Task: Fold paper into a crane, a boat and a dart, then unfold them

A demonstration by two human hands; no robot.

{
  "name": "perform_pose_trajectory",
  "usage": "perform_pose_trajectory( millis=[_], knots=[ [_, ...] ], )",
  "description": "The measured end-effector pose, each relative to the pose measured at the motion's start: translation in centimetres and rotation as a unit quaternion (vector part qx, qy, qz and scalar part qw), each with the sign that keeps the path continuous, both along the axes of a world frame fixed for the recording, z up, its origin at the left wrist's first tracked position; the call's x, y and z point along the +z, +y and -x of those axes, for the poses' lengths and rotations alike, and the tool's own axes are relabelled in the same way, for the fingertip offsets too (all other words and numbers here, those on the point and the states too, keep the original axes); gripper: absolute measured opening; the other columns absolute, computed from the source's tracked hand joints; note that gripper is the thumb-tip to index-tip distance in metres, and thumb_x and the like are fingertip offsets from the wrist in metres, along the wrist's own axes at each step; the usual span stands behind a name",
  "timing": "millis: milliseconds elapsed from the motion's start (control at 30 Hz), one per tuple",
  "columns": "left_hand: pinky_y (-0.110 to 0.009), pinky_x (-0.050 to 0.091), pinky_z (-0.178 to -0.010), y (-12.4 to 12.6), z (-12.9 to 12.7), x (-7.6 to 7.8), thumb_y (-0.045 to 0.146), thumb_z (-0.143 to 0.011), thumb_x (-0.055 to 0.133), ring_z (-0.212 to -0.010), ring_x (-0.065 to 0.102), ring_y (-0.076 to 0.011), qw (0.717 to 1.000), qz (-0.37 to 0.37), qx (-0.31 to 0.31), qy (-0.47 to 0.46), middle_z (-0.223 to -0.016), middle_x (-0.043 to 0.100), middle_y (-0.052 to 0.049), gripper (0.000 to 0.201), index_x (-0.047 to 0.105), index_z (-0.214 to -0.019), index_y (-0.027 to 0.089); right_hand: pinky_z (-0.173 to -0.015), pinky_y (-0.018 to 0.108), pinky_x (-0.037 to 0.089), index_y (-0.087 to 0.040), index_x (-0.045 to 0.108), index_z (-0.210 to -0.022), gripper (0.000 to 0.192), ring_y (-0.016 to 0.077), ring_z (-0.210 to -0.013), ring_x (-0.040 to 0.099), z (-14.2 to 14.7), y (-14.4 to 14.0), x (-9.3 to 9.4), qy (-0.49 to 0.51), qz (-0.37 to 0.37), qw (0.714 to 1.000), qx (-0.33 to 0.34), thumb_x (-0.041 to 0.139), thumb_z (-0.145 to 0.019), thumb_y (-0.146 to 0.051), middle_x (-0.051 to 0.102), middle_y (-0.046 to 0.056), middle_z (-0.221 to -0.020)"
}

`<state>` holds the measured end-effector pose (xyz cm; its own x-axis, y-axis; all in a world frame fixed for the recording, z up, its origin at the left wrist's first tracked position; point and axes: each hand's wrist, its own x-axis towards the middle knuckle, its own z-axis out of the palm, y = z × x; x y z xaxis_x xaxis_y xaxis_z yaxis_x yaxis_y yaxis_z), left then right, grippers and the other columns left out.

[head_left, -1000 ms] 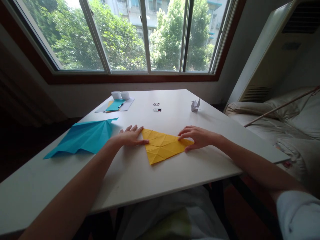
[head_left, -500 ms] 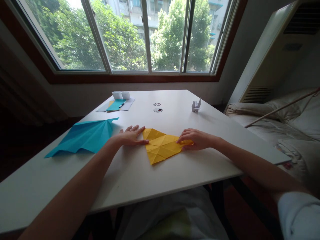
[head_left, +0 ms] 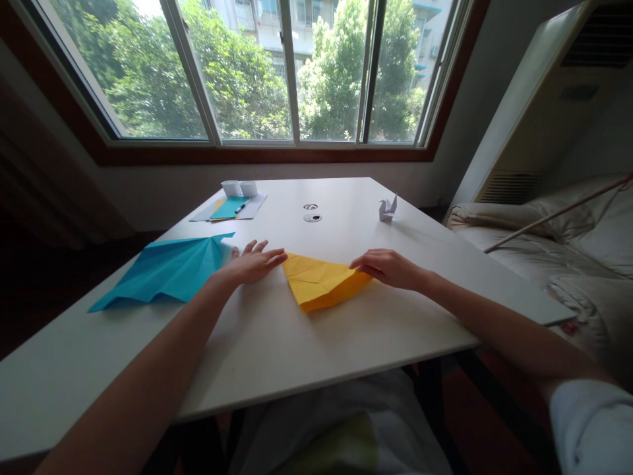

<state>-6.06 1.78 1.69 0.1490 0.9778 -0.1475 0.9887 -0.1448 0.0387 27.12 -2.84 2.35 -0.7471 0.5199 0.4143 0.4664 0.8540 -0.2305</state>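
Observation:
A creased sheet of yellow origami paper (head_left: 321, 280) lies on the white table in front of me, its near right part bent up off the surface. My right hand (head_left: 388, 267) pinches the sheet's right end between thumb and fingers. At the far left corner of the sheet is my left hand (head_left: 254, 262), fingers spread, a fingertip at the corner. It does not grip the paper. Left of that hand lies a larger creased blue paper (head_left: 163, 270), partly raised in folds.
A small white paper crane (head_left: 388, 209) stands at the far right of the table (head_left: 277, 369). At the far left are two white cups (head_left: 240, 189), flat sheets with a blue sheet (head_left: 230, 207) on top, and a pen (head_left: 242, 206). Two round marks lie mid-table.
The yellow sheet's folded right end has come loose and its near side has lifted. My left hand has shifted slightly back, thumb off the paper. My right hand has risen a little.

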Motion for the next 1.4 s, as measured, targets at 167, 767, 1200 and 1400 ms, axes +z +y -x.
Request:
perform_pose_trajectory(
  millis=[167,767,1200,1400],
  knots=[
    [-0.063,0.004,-0.100,0.3,0.4,-0.3,0.071,-0.078,0.003,-0.136,0.000,-0.0331,1.000,0.005,-0.001,0.000,-0.150,0.015,-0.004,0.072,0.032,-0.136,0.039,-0.068,0.024,0.047,-0.017,0.055,-0.090,0.018,0.0120,-0.071,0.059,0.0,0.0,-0.1,0.084,0.041,0.992,-0.085,0.039,-0.089,-0.025,0.064,0.004,-0.082],
    [-0.068,0.013,-0.094,-0.5,-1.3,0.5,0.069,-0.077,0.027,-0.130,0.018,-0.0411,0.999,-0.040,0.025,0.002,-0.139,0.038,-0.013,0.068,0.053,-0.123,0.026,-0.063,0.024,0.043,-0.023,0.066,-0.097,0.023,0.0156,-0.076,0.062,-0.7,1.4,-1.0,-0.056,0.069,0.954,-0.286,0.051,-0.080,-0.030,0.069,0.001,-0.087],
    [-0.030,0.049,-0.071,-1.7,-3.5,1.8,0.041,-0.062,0.072,-0.098,0.058,-0.0269,0.868,0.080,0.086,-0.483,-0.112,0.060,-0.013,0.066,0.051,-0.121,0.020,-0.065,0.024,0.043,-0.022,0.069,-0.088,0.021,0.0147,-0.072,0.061,-0.7,1.9,-1.5,-0.033,0.125,0.954,-0.270,0.056,-0.075,-0.031,0.069,0.001,-0.081],
    [-0.036,0.054,-0.067,-2.5,-4.3,1.5,0.013,-0.059,0.076,-0.086,0.063,-0.0246,0.756,0.149,0.072,-0.633,-0.113,0.057,-0.013,0.105,0.012,-0.140,0.033,-0.063,0.023,0.046,-0.018,0.067,-0.090,0.023,0.0133,-0.069,0.060,-1.1,3.1,-1.9,0.072,0.201,0.945,-0.246,0.062,-0.071,-0.030,0.067,0.003,-0.076]
  ],
)
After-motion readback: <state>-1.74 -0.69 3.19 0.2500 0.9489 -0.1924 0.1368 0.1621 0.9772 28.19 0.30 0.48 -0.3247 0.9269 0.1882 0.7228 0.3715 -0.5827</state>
